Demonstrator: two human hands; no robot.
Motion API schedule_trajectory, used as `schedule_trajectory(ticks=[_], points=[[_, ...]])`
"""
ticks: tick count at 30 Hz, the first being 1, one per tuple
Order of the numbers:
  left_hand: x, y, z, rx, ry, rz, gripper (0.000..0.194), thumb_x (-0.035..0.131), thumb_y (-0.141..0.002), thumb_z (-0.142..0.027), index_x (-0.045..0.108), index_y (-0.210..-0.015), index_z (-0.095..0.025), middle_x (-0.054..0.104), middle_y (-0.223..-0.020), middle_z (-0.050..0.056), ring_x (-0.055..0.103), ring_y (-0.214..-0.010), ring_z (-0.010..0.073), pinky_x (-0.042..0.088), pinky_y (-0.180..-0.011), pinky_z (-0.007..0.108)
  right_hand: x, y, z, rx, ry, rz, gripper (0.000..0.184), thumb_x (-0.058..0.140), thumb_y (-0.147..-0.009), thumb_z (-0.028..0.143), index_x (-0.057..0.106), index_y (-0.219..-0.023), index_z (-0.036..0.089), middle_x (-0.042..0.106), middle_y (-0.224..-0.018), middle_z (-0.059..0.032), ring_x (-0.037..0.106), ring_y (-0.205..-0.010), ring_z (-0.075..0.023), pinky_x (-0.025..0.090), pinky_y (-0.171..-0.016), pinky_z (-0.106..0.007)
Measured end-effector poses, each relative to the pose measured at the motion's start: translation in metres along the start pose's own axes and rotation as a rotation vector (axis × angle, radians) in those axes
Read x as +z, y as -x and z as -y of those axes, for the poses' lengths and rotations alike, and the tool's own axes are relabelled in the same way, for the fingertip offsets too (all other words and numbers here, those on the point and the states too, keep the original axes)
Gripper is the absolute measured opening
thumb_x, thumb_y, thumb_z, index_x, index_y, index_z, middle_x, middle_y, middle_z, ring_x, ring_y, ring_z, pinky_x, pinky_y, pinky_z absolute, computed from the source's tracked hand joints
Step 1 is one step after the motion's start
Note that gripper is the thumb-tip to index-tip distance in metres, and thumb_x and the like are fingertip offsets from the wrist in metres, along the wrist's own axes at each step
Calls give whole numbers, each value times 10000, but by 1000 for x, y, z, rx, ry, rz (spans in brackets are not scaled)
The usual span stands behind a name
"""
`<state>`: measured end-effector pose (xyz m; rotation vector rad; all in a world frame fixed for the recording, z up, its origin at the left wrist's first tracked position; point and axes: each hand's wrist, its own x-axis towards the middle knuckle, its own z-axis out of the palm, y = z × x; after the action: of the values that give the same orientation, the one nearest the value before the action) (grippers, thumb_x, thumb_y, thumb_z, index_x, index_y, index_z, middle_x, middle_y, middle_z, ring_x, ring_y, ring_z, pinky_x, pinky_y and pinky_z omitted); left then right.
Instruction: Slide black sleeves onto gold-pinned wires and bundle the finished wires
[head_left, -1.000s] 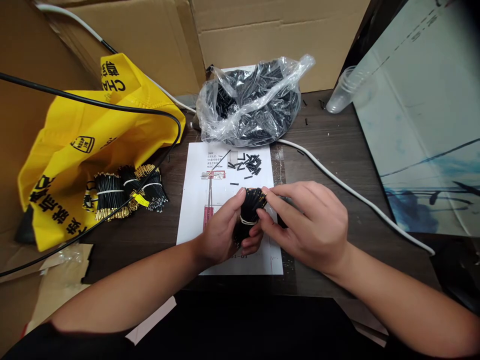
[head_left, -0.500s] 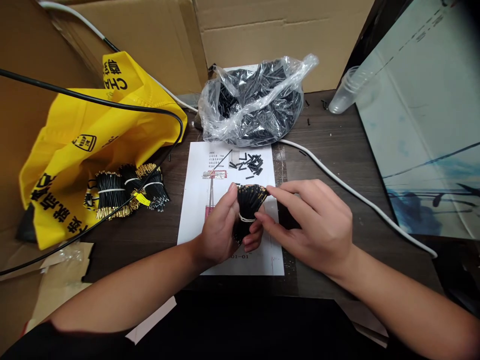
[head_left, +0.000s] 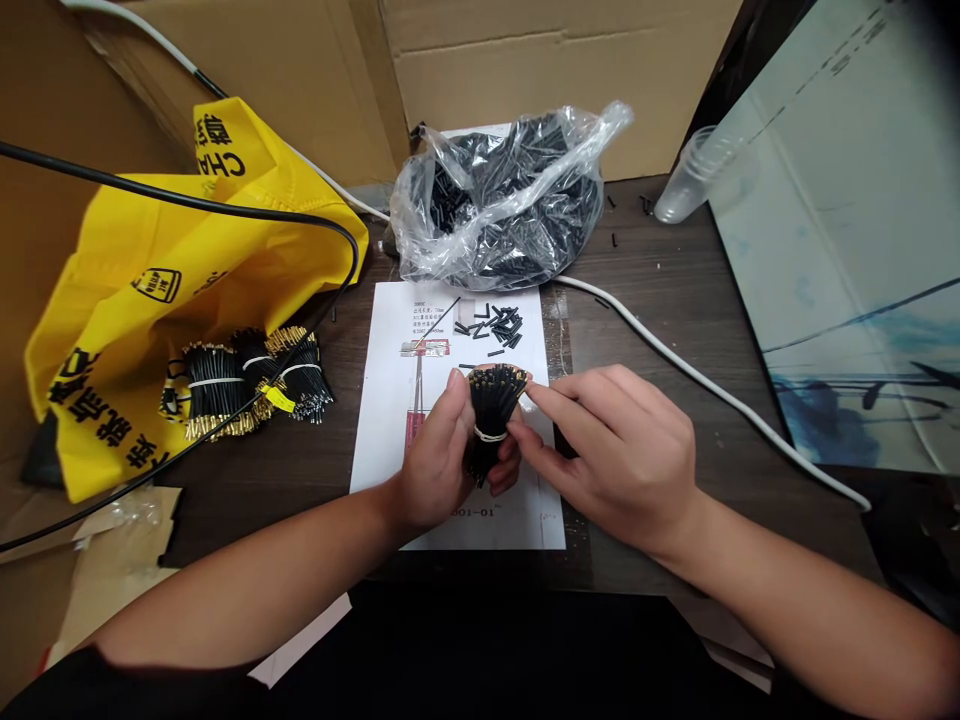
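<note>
Holding, head view, left hand: curled round a bundle of black wires, fingers closed about the lower half, thumb along the left side.
Right hand: touching the right edge of the bundle, index tip up by the gold ends, thumb lower down, near the white band; impossible to tell if pinching a single wire.
Wire bundle: raised over the paper sheet, close to the middle of the worktop's near edge, gold ends toward the far edge.
Fan of ends: spread wider and less slanted to the right than a second ago, with far more gold in sight; probably leaving single ends easier for the right fingertips to reach.
Small black tubes: strewn at the sheet's far right corner, just beyond the bundle.
Clear bag: heaped with black pieces, near the worktop's far edge.
Tied bundles: lying toward the worktop's left edge, beside a yellow bag.
</note>
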<state>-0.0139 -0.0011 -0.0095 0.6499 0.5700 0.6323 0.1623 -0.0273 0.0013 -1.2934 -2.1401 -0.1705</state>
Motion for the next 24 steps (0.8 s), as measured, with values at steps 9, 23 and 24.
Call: schedule_trajectory(ticks=[9,23,24], points=[[0,0,0,-54,22,-18,597,284,-928,-698,570,-938,-175,463,-662,-10,438,-508,109,399,-492,243,2,-1,2,-29,55,-41,176,699,-832,272,709,-961,153,705,-779,-21,565,-693,-171,439,-638,-335],[-1,-1,2,-36,8,-12,614,320,-906,-724,524,-784,-157,457,-653,-14,430,-488,94,378,-481,242,5,0,1,30,-58,-77,205,703,-821,223,665,-1012,161,700,-1206,-96,666,-948,-221,524,-784,-356],[-2,-1,2,-40,1,-10,621,318,-905,-727,525,-777,-156,460,-650,-13,436,-488,95,380,-483,243,5,0,1,24,-70,-72,206,701,-824,216,662,-1018,160,716,-1173,-84,670,-940,-214,526,-788,-350]])
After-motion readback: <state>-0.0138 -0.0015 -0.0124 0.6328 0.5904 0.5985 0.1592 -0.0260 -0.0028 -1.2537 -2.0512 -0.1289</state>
